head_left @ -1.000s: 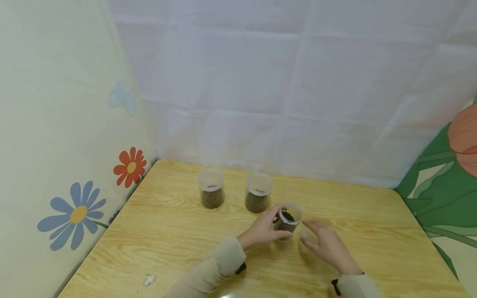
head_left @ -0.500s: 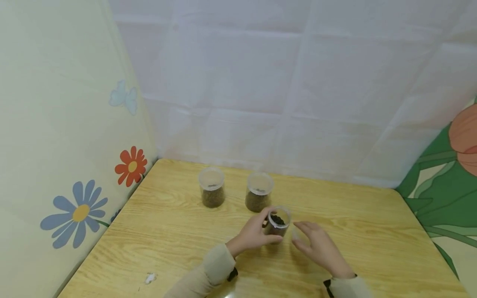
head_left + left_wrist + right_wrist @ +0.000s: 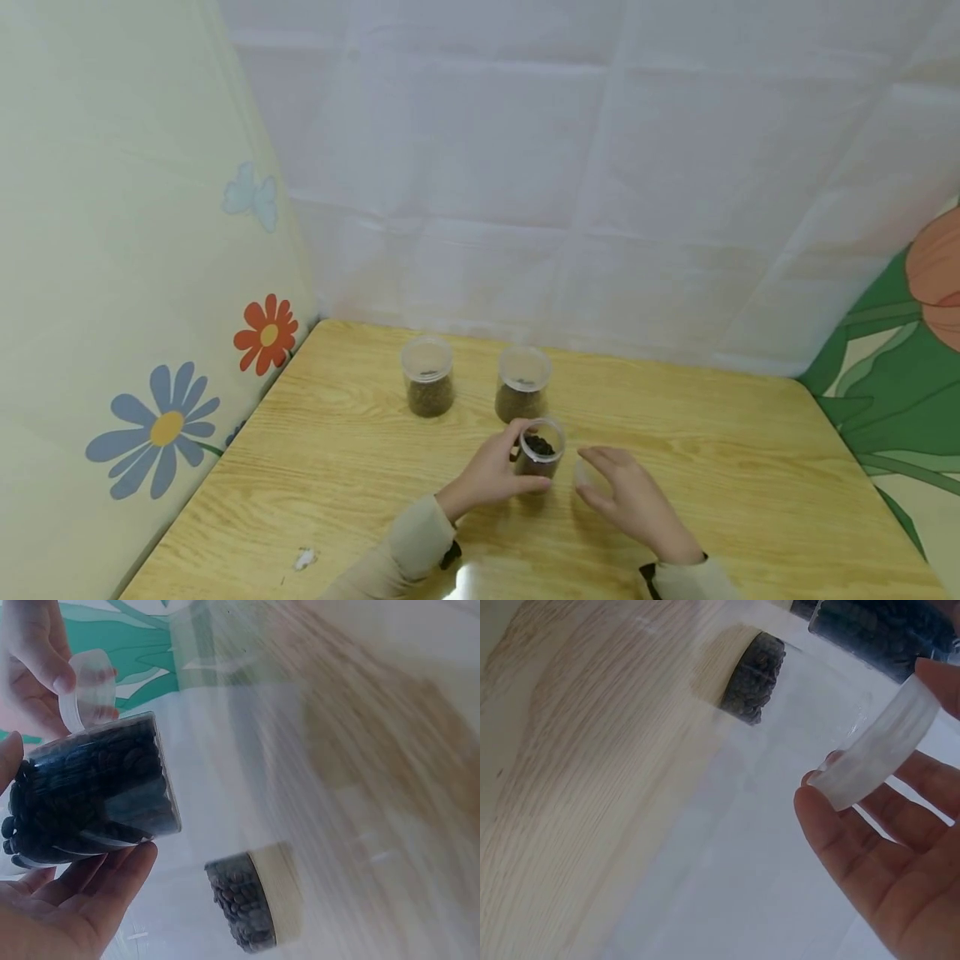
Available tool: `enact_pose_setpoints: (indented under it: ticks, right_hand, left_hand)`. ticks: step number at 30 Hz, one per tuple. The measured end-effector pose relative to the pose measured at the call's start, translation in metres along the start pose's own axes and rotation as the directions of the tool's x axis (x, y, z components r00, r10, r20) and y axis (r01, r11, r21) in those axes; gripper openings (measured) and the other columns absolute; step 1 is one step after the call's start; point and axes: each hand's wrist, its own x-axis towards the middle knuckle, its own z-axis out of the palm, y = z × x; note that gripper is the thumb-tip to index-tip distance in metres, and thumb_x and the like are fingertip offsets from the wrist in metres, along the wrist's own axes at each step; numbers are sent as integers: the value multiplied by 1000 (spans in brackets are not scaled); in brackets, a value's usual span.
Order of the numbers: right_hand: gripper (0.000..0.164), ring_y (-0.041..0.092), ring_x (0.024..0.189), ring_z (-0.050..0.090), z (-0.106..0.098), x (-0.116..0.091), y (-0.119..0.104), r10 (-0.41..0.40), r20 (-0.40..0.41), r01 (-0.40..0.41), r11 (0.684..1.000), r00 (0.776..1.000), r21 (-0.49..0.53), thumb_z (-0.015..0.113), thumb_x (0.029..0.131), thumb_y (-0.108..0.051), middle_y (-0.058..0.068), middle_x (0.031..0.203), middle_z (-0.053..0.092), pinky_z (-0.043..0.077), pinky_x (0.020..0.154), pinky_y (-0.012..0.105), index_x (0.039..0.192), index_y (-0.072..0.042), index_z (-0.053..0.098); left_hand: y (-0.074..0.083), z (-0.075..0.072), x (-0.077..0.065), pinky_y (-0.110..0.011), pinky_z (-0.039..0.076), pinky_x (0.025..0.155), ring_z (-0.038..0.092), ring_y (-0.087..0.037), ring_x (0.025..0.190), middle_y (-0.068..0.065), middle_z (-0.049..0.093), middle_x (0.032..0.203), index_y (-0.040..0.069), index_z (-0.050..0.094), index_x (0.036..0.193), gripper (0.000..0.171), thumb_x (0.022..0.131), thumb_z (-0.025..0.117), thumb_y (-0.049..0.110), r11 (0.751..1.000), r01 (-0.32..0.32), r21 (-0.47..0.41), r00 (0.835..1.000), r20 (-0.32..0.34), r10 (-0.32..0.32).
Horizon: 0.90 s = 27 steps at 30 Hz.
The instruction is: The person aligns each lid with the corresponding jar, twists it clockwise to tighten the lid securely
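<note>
My left hand (image 3: 487, 471) grips an uncovered clear jar (image 3: 538, 465) by its side, thumb in front and fingers behind. Dark beans (image 3: 90, 787) that look like coffee beans fill much of it, and the left wrist view shows them packed up to its base. Just right of the jar, my right hand (image 3: 633, 504) holds a round translucent lid (image 3: 881, 750) by its edge, between thumb and fingers. In the head view most of that lid is hidden behind the hand. A gap separates lid and jar mouth there.
Two more clear jars stand upright toward the back of the wood-grain table (image 3: 712, 433), a left one (image 3: 430, 394) and a right one (image 3: 520, 402), each partly filled with dark beans. White cloth (image 3: 480, 167) hangs behind them. A small white patch (image 3: 304, 559) marks the table's front left.
Both hands have shifted left together, carrying the jar and the lid, and the held jar is now in front of the right back jar. The two standing jars have stayed put.
</note>
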Motion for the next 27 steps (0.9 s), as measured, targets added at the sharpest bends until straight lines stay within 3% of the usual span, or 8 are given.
enact_pose_setpoints:
  ticks: [15,27]
  right_hand:
    - [44,34,101,56,6,2,-10,-7,66,5,1000,998,23,72,76,-17,17,111,60,46,83,49,114,2,60]
    - [45,32,99,56,12,4,-11,-41,57,41,999,998,10,73,75,-17,17,109,60,47,83,46,113,2,60]
  left_hand:
    - [-14,-14,-17,-29,47,79,53,-21,104,-10,54,119,7,41,128,69,74,75,33,997,58,47,998,-1,-58]
    - [-17,-23,-23,-29,46,76,53,-23,101,-11,54,116,3,42,125,68,73,77,29,995,77,63,997,-11,-76]
